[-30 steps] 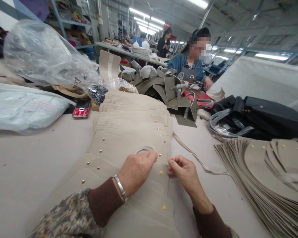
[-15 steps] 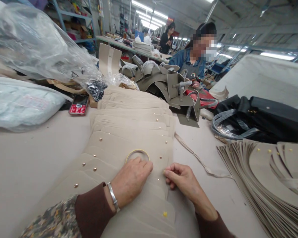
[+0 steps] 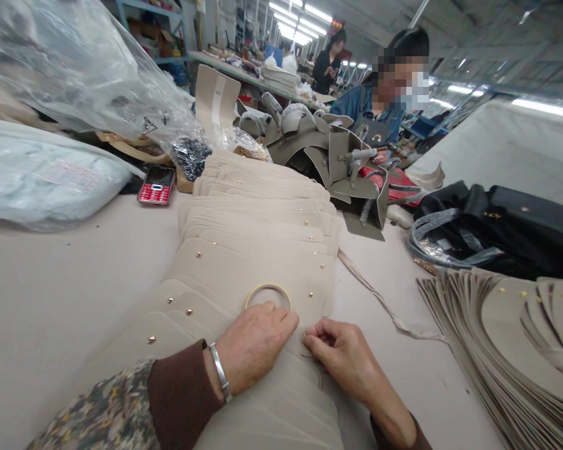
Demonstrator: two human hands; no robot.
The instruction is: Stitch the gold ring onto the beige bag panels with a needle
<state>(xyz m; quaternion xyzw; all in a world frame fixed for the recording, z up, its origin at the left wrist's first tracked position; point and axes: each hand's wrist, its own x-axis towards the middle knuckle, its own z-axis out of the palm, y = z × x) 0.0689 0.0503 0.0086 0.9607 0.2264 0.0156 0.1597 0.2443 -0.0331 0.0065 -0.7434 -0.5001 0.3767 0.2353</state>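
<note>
A long overlapping stack of beige leather-like panels [image 3: 258, 250] with small metal studs runs up the table in front of me. My left hand [image 3: 263, 340] rests on the stack, its fingers curled round a thin yellow-edged ring [image 3: 268, 287] that looks like a roll of tape. Just right of it, my right hand [image 3: 335, 350] is closed in a pinch at the side of the panels. Whatever its fingertips hold is too small to make out. Below that hand, a panel's edge is slightly raised.
Fanned beige panels [image 3: 488, 350] with yellow marks lie at right, below a black bag [image 3: 520, 231]. A beige strap [image 3: 380, 303] lies between. Behind are a red phone [image 3: 157, 185], plastic-wrapped goods [image 3: 47, 175], a pile of olive bag parts [image 3: 323, 150] and a seated co-worker [image 3: 370, 106].
My right hand has shifted slightly left and down, closer to my left hand. A yellow bit on a lower panel no longer shows. The view has shifted, moving the scene slightly right and up.
</note>
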